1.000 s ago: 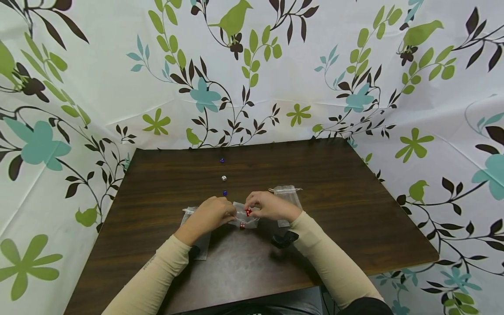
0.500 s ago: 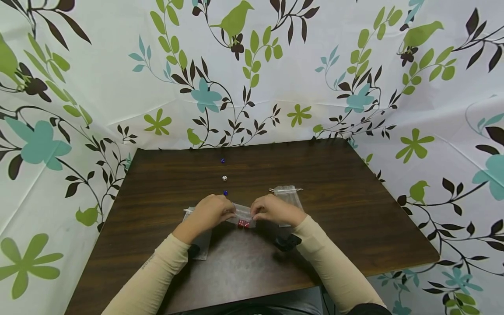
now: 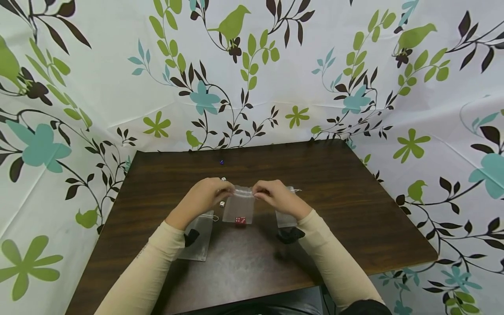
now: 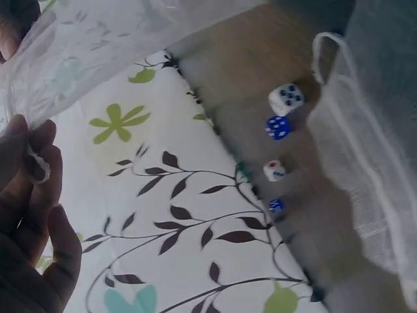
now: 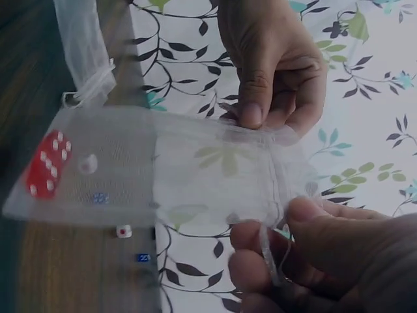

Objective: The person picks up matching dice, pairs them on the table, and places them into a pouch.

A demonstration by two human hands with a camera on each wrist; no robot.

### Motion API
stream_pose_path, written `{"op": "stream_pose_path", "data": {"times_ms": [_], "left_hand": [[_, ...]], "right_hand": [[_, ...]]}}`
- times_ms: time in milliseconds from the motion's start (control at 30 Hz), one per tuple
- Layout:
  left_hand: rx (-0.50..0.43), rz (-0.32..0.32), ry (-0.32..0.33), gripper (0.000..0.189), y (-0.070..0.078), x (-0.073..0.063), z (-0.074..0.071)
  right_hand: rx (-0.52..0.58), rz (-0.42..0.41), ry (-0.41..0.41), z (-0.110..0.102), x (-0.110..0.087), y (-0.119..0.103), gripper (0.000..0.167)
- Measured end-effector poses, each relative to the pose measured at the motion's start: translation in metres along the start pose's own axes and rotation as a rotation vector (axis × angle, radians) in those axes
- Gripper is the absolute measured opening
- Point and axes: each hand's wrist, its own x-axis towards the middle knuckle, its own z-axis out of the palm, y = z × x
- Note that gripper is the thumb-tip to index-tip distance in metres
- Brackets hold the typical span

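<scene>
Fabric (image 3: 118,87), white and leaf-patterned, hangs behind the dark-brown, wood-grained tabletop (image 3: 354,223). The left hand (image 3: 200,199) and right hand (image 3: 278,197) pinch a sheer white mesh pouch (image 3: 238,207) containing white-dotted red dice (image 5: 49,164).

3 bags (image 3: 238,206), 2 red dice (image 3: 240,220), 2 white (image 4: 287,100), 2 blue (image 4: 277,128)

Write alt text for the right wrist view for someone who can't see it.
A person's left hand and right hand hold the top of a sheer white drawstring bag with red, white-dotted dice in its bottom. Beyond it, small white dice and blue dice lie on a dark wooden table, with another sheer bag and leaf-print cloth.
</scene>
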Motion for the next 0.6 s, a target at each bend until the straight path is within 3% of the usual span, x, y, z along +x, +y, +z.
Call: {"op": "stream_pose_path", "data": {"times_ms": [200,367,600], "left_hand": [[-0.119,-0.081,-0.025,0.024,-0.012,0.002,0.010],[-0.131,-0.177,-0.029,0.032,-0.019,0.003,0.013],[-0.095,-0.218,-0.050,0.021,-0.029,0.004,0.014]], "right_hand": [[-0.010,0.039,0.043,0.007,0.004,0.013,0.014],[-0.030,0.083,0.078,0.011,0.008,0.025,0.031],[-0.058,0.122,0.112,0.009,0.010,0.042,0.011]]}}
